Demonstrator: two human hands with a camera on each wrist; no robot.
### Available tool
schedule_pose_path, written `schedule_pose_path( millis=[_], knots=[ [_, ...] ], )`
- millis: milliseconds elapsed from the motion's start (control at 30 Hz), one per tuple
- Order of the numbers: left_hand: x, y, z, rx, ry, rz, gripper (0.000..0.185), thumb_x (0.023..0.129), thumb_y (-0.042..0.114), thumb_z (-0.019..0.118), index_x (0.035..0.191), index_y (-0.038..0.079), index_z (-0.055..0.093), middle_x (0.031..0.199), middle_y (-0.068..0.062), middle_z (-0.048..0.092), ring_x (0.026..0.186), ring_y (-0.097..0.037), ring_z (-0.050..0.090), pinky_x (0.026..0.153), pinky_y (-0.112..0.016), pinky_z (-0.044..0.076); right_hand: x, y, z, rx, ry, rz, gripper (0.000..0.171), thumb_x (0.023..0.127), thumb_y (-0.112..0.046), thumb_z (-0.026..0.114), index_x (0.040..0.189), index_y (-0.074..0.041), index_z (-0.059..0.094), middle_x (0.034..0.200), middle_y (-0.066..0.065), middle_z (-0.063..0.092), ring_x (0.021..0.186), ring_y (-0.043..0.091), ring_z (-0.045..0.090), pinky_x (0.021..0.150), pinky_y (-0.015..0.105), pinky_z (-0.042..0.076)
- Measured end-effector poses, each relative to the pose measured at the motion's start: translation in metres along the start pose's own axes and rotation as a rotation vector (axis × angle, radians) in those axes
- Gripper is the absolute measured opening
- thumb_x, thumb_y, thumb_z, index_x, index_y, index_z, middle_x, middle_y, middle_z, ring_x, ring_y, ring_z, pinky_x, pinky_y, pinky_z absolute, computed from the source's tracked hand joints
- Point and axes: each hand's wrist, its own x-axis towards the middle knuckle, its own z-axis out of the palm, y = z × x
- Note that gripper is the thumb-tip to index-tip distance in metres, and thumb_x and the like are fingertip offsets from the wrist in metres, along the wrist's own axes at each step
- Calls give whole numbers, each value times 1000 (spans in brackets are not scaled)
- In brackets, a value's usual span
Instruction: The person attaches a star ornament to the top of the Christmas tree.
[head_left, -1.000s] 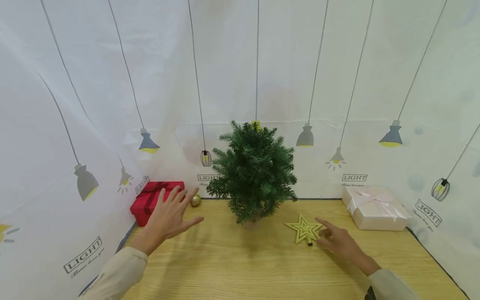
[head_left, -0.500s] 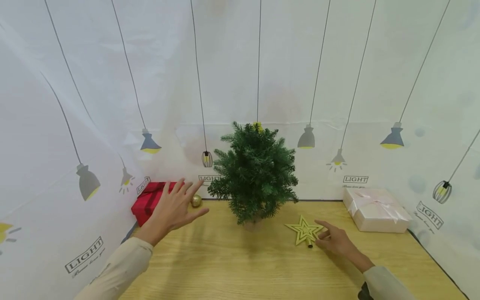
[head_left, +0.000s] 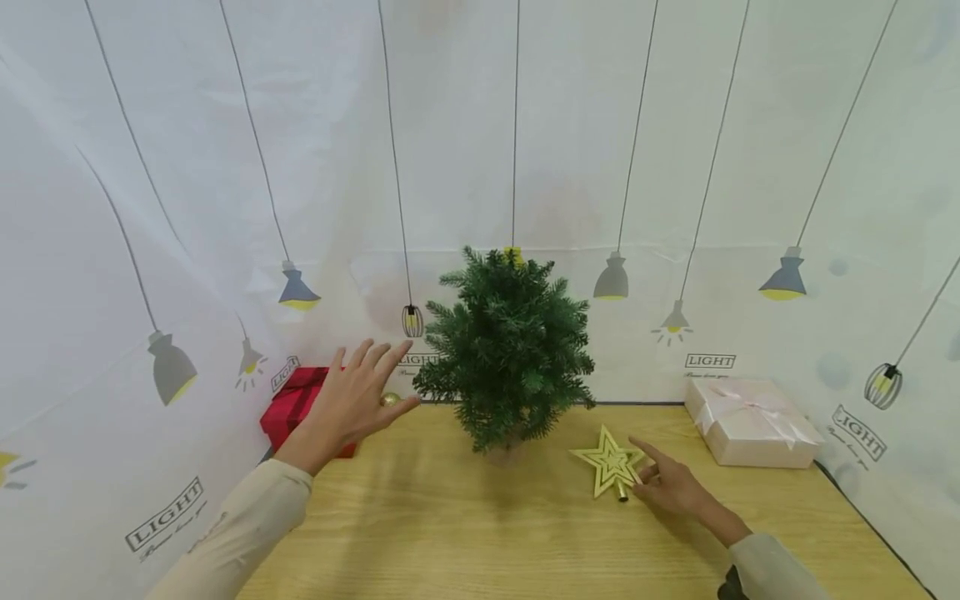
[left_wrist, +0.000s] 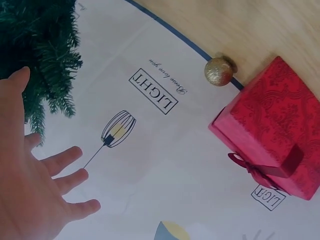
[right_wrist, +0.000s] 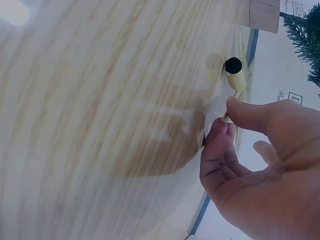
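A small green tree (head_left: 510,350) stands at the back middle of the wooden table (head_left: 480,533). A flat gold star (head_left: 609,467) with a short tube (right_wrist: 235,72) at its foot lies to the tree's right. My right hand (head_left: 647,475) is at the star's lower right edge; in the right wrist view its thumb and a fingertip (right_wrist: 226,117) pinch a thin point of the star. My left hand (head_left: 367,392) hovers open with spread fingers, left of the tree and above a small gold ball (head_left: 389,399). In the left wrist view the left hand (left_wrist: 45,170) is apart from the branches (left_wrist: 40,45).
A red gift box (head_left: 296,400) with a ribbon sits at the back left, the gold ball (left_wrist: 218,71) beside it. A pale pink gift box (head_left: 750,421) sits at the back right. White lamp-printed curtains close in the table on three sides.
My left hand has risen and moved back toward the tree, now covering part of the red box. My right hand has stayed at the star's edge.
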Motion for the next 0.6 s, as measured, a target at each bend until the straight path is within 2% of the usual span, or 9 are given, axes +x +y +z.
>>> schedule_pose_path(
  millis=[133, 267, 433, 600],
  knots=[
    [7, 1, -7, 1, 37, 19, 88, 94, 68, 62, 164, 22, 34, 154, -19, 50, 144, -44, 42, 114, -71, 31, -2, 0, -2, 65, -23, 45, 86, 89, 1, 77, 156, 11, 24, 92, 15, 72, 72, 21, 70, 59, 26, 54],
    [13, 2, -12, -14, 63, 29, 84, 96, 64, 62, 162, 20, 37, 156, -19, 48, 144, -43, 42, 114, -69, 32, -5, 0, -3, 115, -46, 52, 91, 91, 3, 73, 160, 7, 15, 89, 12, 69, 64, 10, 62, 53, 24, 51],
    [24, 4, -25, -50, 73, 30, 82, 98, 62, 61, 164, 21, 34, 158, -17, 45, 145, -40, 40, 116, -68, 30, -6, -2, -5, 104, -58, -37, 84, 93, 6, 70, 158, 8, 17, 82, 8, 63, 59, 3, 54, 52, 21, 45],
    [37, 5, -36, -87, 118, 60, 78, 99, 58, 61, 162, 19, 36, 155, -16, 48, 144, -40, 42, 115, -68, 31, -7, -4, -5, 117, -69, -55, 76, 94, 7, 67, 156, 7, 22, 86, 10, 62, 57, 4, 55, 50, 21, 44]
  ],
)
